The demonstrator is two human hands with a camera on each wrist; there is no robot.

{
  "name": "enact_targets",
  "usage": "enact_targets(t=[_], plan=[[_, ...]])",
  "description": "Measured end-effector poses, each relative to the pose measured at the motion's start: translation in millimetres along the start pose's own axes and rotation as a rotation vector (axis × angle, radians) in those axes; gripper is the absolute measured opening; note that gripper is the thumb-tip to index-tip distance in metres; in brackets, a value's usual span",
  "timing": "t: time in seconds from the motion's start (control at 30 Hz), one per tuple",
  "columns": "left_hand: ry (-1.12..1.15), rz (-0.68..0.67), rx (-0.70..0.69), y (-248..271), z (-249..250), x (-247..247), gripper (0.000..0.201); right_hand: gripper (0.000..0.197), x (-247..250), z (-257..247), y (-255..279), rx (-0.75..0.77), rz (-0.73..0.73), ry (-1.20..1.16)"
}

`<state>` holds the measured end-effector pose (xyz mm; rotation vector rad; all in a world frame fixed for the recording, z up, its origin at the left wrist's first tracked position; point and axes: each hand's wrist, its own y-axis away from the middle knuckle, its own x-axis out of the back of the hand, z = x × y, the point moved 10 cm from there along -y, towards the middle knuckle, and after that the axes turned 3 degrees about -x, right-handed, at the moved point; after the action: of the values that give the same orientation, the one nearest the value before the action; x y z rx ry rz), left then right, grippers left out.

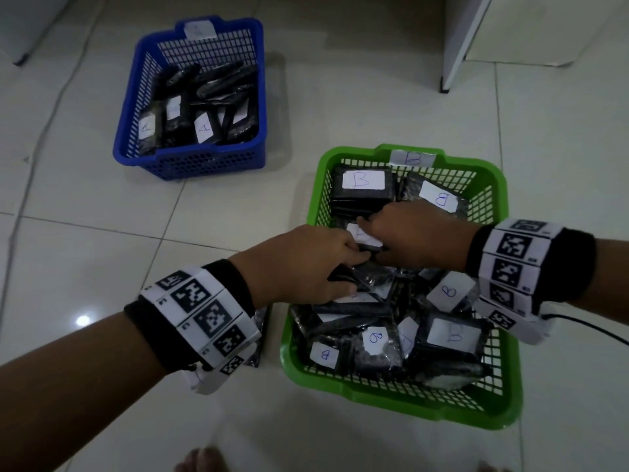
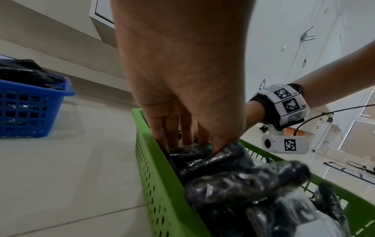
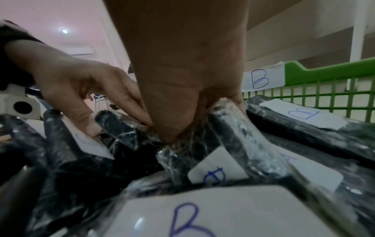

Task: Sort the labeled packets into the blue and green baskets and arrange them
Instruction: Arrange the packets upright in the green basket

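The green basket (image 1: 503,396) on the floor holds many black plastic-wrapped packets with white "B" labels, such as one (image 1: 363,180) at its back. Both hands reach into its left middle. My left hand (image 1: 354,267) has its fingers (image 2: 186,128) pushed down between packets by the left wall, thumb in front, gripping a black packet (image 2: 190,152). My right hand (image 1: 371,233) pinches an upright labeled packet (image 3: 221,166) between thumb and fingers (image 3: 237,99). The blue basket (image 1: 190,161) at the back left holds packets labeled "A" (image 1: 204,128).
One more wrapped packet (image 1: 260,335) lies on the tiled floor beside the green basket, partly under my left wrist band. A white cabinet (image 1: 476,39) stands at the back right. A thin cable (image 1: 44,124) runs along the floor at the left. Toes (image 1: 200,461) show at the bottom edge.
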<state>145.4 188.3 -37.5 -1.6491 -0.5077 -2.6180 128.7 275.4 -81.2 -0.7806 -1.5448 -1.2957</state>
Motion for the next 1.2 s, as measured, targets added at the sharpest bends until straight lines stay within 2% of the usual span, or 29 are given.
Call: enact_targets(t=[0.17,0.27,0.37,0.47,0.57,0.63,0.7,0.77,0.8,0.87,0.93,1.0,1.1,1.13,1.2], plan=[[-0.006,0.045,-0.021,0,1,4,0.044,0.035,-8,-10,-2,0.058,-0.003,0.030],[-0.021,0.067,-0.040,1,2,5,0.043,0.042,-8,-7,0,0.051,0.076,0.021],[-0.019,0.062,-0.043,-1,2,4,0.046,0.049,-17,-12,-4,0.131,0.070,0.041],[-0.021,0.068,-0.036,-2,1,4,0.046,0.027,2,-7,-1,0.152,0.095,-0.043],[0.002,0.079,-0.025,-1,-3,3,0.046,0.017,36,11,7,0.125,0.187,-0.235],[0.029,0.085,-0.026,-1,-4,4,0.046,0.014,36,8,11,0.163,0.149,-0.268],[0.044,0.089,-0.019,-1,-7,3,0.046,0.017,22,-6,15,0.229,0.053,-0.188],[0.051,0.092,-0.006,-1,-10,4,0.046,0.023,26,-9,18,0.207,0.042,-0.180],[0.056,0.097,-0.001,0,-10,5,0.045,0.024,38,-7,21,0.184,0.087,-0.209],[0.076,0.133,0.019,0,-11,14,0.039,0.023,75,-8,32,0.173,0.280,-0.291],[0.071,0.228,0.040,3,-15,31,0.028,0.014,106,-14,54,0.181,0.491,-0.464],[0.093,0.326,0.088,8,-23,46,0.019,0.005,116,-24,78,0.195,0.591,-0.671],[0.241,0.409,0.199,18,-39,53,0.021,0.005,90,-44,89,0.206,0.492,-0.767],[0.282,0.430,0.238,21,-43,55,0.021,0.012,75,-49,86,0.199,0.411,-0.742],[0.365,0.472,0.304,27,-52,55,0.022,0.040,34,-59,74,0.202,0.206,-0.586]])
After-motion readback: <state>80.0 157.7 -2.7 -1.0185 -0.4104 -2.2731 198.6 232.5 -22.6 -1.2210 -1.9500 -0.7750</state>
